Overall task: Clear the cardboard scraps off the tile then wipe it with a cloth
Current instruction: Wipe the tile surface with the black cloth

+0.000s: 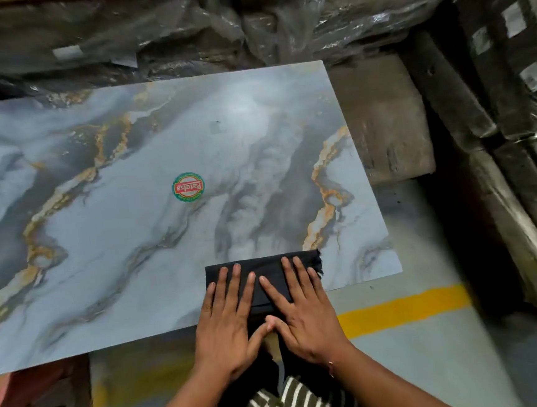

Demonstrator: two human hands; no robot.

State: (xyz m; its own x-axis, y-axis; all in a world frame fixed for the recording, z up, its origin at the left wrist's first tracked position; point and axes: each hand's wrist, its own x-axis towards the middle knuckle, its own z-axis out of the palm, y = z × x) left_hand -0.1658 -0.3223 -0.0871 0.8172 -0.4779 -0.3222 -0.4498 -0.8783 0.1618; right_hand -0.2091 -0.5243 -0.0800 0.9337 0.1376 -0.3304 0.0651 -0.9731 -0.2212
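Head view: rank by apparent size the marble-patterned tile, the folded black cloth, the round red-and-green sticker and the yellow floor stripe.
1. Marble-patterned tile, by far.
2. Folded black cloth and yellow floor stripe: similar; both partly hidden, so unranked.
3. Round red-and-green sticker.

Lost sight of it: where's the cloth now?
In the head view, the black cloth lies flat at the tile's near right edge, pressed under both the left hand and right hand.

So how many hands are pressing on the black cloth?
2. The left hand lies flat on the left part of the black cloth, the right hand flat on the right part, thumbs touching, at the tile's near edge.
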